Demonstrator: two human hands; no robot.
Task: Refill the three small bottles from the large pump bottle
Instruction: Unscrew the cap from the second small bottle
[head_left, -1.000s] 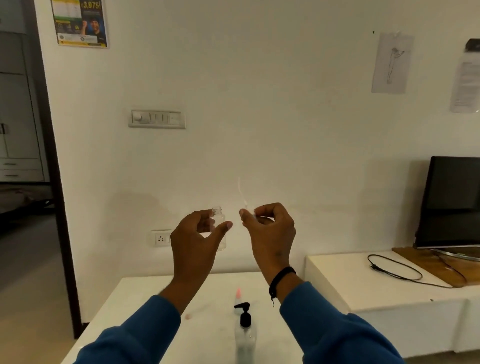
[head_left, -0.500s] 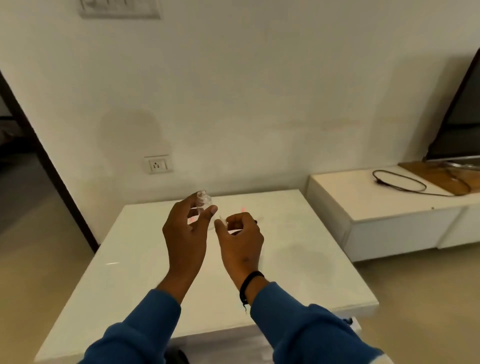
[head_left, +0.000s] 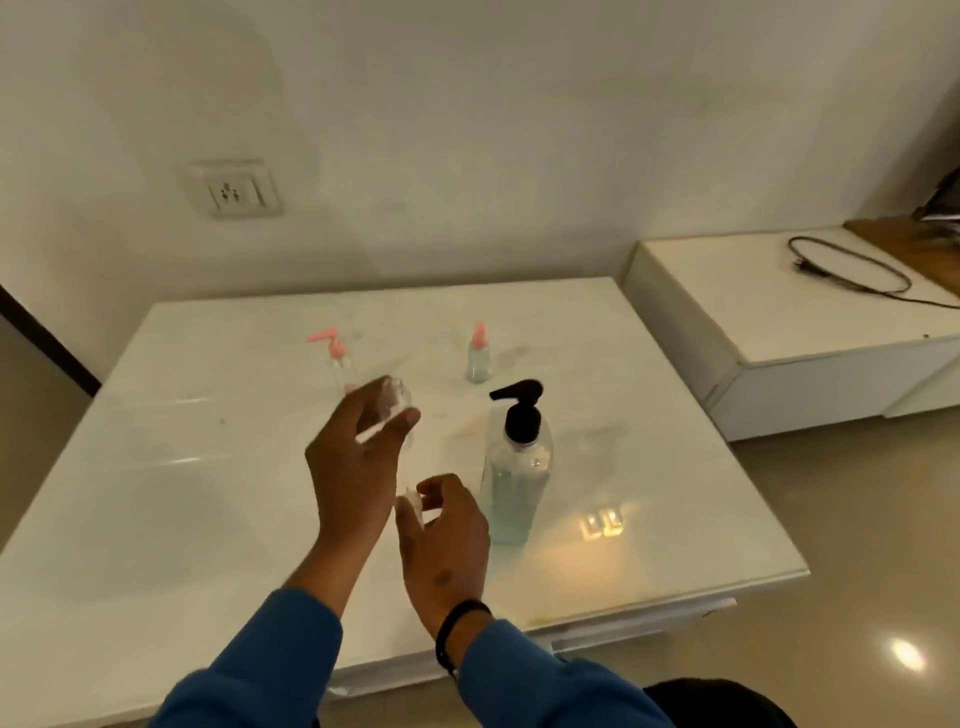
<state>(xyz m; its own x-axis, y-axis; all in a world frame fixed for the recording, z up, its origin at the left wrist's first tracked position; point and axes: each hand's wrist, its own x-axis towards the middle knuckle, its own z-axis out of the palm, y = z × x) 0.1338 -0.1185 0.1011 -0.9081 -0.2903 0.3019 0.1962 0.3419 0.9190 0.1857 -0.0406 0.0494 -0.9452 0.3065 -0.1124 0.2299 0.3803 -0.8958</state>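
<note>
A home living room is suggested by a low white glass-topped table (head_left: 649, 467) set against a plain painted wall, a wall socket (head_left: 235, 189), a low white media cabinet (head_left: 810, 332) on which a black cable (head_left: 852, 265) is looped, and polished floor tiles (head_left: 857, 545).

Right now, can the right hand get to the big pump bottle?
Probably yes for reach: the pump bottle stands just right of the right hand with bare table around it. But that hand is pinching a small white cap, so it would likely have to put that down first.
</note>
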